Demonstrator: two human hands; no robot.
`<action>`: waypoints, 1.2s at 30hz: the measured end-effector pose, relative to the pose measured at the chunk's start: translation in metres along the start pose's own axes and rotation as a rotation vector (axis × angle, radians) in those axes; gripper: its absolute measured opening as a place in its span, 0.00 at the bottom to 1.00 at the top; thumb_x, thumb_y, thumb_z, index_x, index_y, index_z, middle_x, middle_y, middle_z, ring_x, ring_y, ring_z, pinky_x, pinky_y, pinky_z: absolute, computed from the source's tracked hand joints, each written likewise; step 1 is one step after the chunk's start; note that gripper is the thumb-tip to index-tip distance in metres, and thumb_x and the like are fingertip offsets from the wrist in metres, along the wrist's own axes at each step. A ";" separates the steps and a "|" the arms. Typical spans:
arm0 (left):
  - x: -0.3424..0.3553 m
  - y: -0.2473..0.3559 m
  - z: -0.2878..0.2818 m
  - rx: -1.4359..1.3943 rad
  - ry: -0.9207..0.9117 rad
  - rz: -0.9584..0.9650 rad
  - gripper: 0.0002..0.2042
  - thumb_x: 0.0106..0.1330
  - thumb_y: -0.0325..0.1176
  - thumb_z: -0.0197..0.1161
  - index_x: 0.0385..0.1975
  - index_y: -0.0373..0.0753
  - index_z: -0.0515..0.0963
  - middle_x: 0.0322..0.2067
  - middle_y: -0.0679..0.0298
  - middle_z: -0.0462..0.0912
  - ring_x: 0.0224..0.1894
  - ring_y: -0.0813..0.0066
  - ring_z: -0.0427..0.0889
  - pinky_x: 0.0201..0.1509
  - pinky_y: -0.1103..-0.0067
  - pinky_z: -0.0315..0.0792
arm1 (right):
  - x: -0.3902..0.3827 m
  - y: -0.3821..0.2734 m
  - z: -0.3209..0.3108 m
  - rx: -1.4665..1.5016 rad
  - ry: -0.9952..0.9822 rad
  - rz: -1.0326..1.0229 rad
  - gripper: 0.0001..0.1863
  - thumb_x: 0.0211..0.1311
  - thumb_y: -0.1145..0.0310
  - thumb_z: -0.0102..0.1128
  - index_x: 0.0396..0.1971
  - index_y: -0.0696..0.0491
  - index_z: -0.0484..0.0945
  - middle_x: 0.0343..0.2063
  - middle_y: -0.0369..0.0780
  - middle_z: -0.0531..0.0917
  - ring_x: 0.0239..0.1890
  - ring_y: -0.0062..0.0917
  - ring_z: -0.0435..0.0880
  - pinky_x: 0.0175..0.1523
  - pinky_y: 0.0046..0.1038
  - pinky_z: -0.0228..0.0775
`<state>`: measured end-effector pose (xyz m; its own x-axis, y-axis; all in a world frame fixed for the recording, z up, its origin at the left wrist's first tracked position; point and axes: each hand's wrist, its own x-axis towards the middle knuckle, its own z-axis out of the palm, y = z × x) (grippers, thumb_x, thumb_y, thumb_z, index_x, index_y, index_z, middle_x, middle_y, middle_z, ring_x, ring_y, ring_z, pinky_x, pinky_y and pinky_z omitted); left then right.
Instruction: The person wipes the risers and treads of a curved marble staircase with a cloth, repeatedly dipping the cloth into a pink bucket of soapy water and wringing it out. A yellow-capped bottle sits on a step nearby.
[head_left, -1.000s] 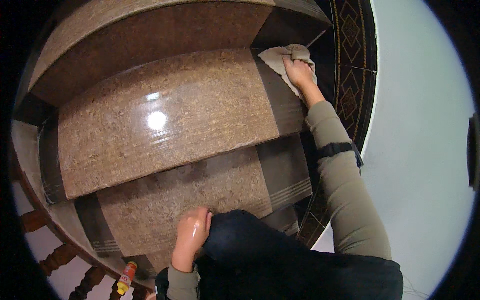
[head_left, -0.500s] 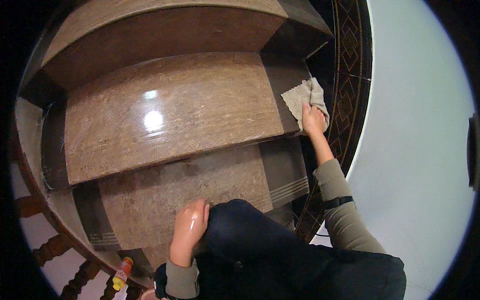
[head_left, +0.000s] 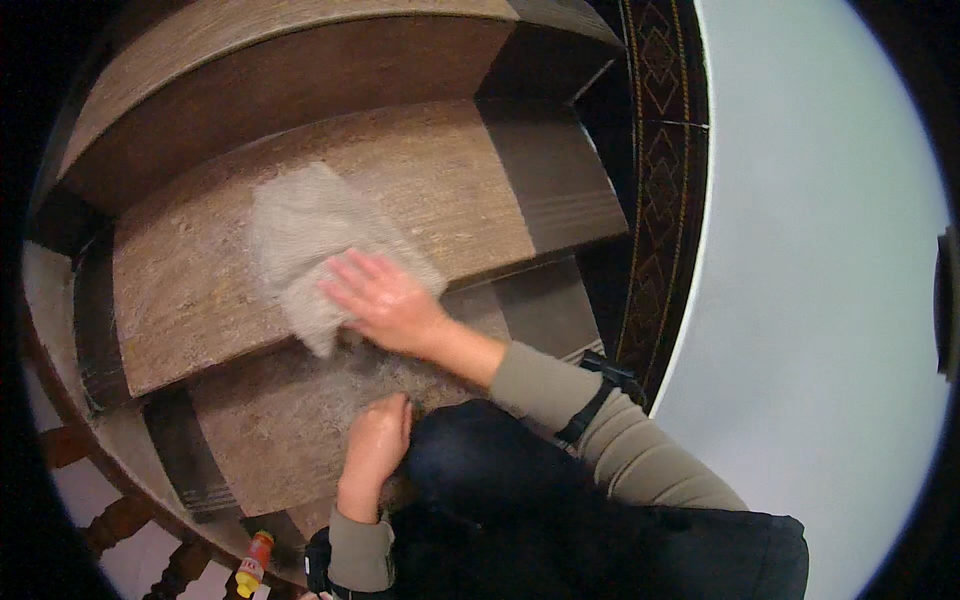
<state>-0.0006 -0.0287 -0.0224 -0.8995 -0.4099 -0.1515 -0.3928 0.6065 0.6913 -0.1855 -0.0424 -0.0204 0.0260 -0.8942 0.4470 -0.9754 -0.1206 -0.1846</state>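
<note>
Setting: a curved staircase of polished brown speckled stone, seen from above; a pale wall runs along 3 o'clock, with a dark patterned border strip [head_left: 665, 200] between wall and steps.
Surface: the middle step [head_left: 480, 190] fills the centre of the view, a higher one lies toward 12 o'clock, and the lower step [head_left: 270, 440] sits at 7 o'clock.
Cloth: a pale grey cloth [head_left: 305, 245] lies spread on the middle step, at about 10 o'clock from the picture's centre, its lower edge reaching the step's nose.
Right hand: the right hand [head_left: 385, 300] lies flat on the cloth's lower right part, fingers spread and pressing down, pinching nothing.
Left hand: the left hand [head_left: 375, 440] rests on the lower step beside a dark-clad knee [head_left: 480, 470], fingers together, holding nothing.
Nearby: a small yellow bottle with a red cap [head_left: 252, 565] stands at 7 o'clock by the wooden balusters [head_left: 120, 520].
Risk, slip: the stone looks glossy, so the propping hand or knee could slide if weight shifts onto it.
Risk, cloth: with only a flat palm on it, the cloth could bunch or slide off the step's edge.
Risk, bottle: it stands close to the stair's edge, where an elbow or foot might knock it over.
</note>
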 end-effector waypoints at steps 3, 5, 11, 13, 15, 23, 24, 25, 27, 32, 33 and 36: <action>-0.006 -0.006 -0.002 -0.008 0.047 -0.039 0.06 0.61 0.30 0.55 0.31 0.34 0.74 0.28 0.50 0.78 0.30 0.50 0.78 0.33 0.63 0.72 | -0.048 0.064 -0.044 -0.117 -0.053 0.076 0.32 0.43 0.63 0.64 0.54 0.52 0.70 0.56 0.45 0.71 0.59 0.40 0.67 0.63 0.39 0.57; -0.011 -0.009 -0.004 0.016 0.056 -0.074 0.06 0.61 0.30 0.55 0.32 0.34 0.74 0.29 0.49 0.79 0.31 0.49 0.78 0.34 0.63 0.72 | -0.076 0.107 -0.078 -0.202 -0.019 0.166 0.22 0.53 0.70 0.49 0.50 0.54 0.73 0.52 0.46 0.74 0.57 0.41 0.69 0.62 0.39 0.58; -0.016 -0.010 -0.003 0.032 0.029 -0.096 0.08 0.62 0.32 0.55 0.36 0.35 0.74 0.30 0.46 0.79 0.31 0.46 0.78 0.33 0.60 0.71 | -0.131 0.210 -0.160 -0.523 -0.179 0.499 0.19 0.52 0.74 0.51 0.47 0.50 0.72 0.47 0.40 0.74 0.50 0.36 0.72 0.51 0.35 0.70; -0.015 -0.009 -0.002 0.040 -0.001 -0.124 0.09 0.62 0.33 0.55 0.36 0.35 0.74 0.29 0.46 0.79 0.31 0.46 0.78 0.33 0.60 0.71 | -0.125 0.232 -0.187 -0.671 -0.371 0.326 0.19 0.49 0.74 0.54 0.45 0.49 0.72 0.44 0.38 0.73 0.45 0.33 0.72 0.43 0.32 0.73; -0.015 -0.007 0.000 0.045 -0.013 -0.145 0.09 0.62 0.33 0.55 0.37 0.35 0.74 0.28 0.46 0.79 0.31 0.46 0.78 0.34 0.60 0.71 | -0.098 0.256 -0.218 -0.880 -0.339 -0.009 0.19 0.44 0.73 0.56 0.41 0.48 0.74 0.43 0.36 0.72 0.42 0.32 0.72 0.39 0.28 0.73; -0.011 -0.004 0.000 0.044 -0.117 -0.173 0.10 0.62 0.34 0.54 0.37 0.35 0.74 0.27 0.46 0.79 0.31 0.46 0.78 0.34 0.59 0.71 | -0.077 0.253 -0.225 -1.416 -0.618 0.186 0.11 0.50 0.63 0.55 0.30 0.47 0.83 0.49 0.39 0.70 0.50 0.29 0.65 0.44 0.28 0.60; -0.013 -0.006 -0.002 0.048 -0.097 -0.186 0.10 0.62 0.34 0.54 0.36 0.34 0.73 0.26 0.46 0.79 0.30 0.46 0.78 0.34 0.59 0.71 | -0.092 0.237 -0.215 -1.393 -0.732 0.253 0.10 0.51 0.62 0.54 0.29 0.48 0.83 0.49 0.39 0.70 0.50 0.30 0.64 0.45 0.29 0.60; -0.016 -0.009 -0.005 0.046 -0.072 -0.206 0.10 0.62 0.35 0.54 0.35 0.34 0.73 0.25 0.46 0.79 0.30 0.46 0.78 0.34 0.59 0.72 | -0.101 0.227 -0.210 -1.349 -0.818 0.232 0.11 0.52 0.62 0.53 0.29 0.48 0.84 0.49 0.39 0.70 0.52 0.30 0.63 0.46 0.29 0.60; -0.021 -0.014 -0.009 0.055 -0.035 -0.252 0.10 0.62 0.35 0.53 0.34 0.33 0.72 0.24 0.46 0.78 0.29 0.45 0.78 0.34 0.59 0.72 | -0.102 0.224 -0.210 -1.150 -0.989 0.394 0.15 0.55 0.62 0.51 0.37 0.51 0.82 0.52 0.39 0.68 0.55 0.31 0.62 0.48 0.30 0.60; -0.020 -0.019 -0.008 0.074 -0.037 -0.253 0.10 0.62 0.35 0.54 0.33 0.32 0.72 0.24 0.45 0.78 0.29 0.45 0.78 0.34 0.59 0.72 | -0.069 0.258 -0.233 -1.395 -0.468 0.195 0.16 0.53 0.65 0.52 0.42 0.53 0.77 0.43 0.38 0.70 0.47 0.28 0.65 0.44 0.29 0.60; -0.018 -0.019 -0.007 0.072 -0.055 -0.249 0.10 0.62 0.35 0.54 0.32 0.32 0.72 0.23 0.45 0.78 0.29 0.45 0.78 0.34 0.59 0.72 | -0.069 0.261 -0.235 -1.433 -0.391 0.141 0.16 0.52 0.65 0.52 0.41 0.53 0.77 0.43 0.39 0.70 0.47 0.28 0.66 0.43 0.29 0.60; -0.014 -0.017 -0.005 0.055 -0.071 -0.250 0.10 0.62 0.34 0.54 0.31 0.32 0.72 0.23 0.45 0.78 0.28 0.45 0.78 0.34 0.59 0.72 | -0.080 0.254 -0.229 -1.374 -0.702 0.176 0.11 0.49 0.62 0.55 0.29 0.50 0.82 0.41 0.38 0.71 0.46 0.28 0.66 0.42 0.27 0.60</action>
<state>0.0196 -0.0367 -0.0291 -0.7835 -0.5041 -0.3632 -0.6126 0.5291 0.5872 -0.4856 0.0975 0.0970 -0.3956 -0.9170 -0.0514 -0.4108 0.1266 0.9029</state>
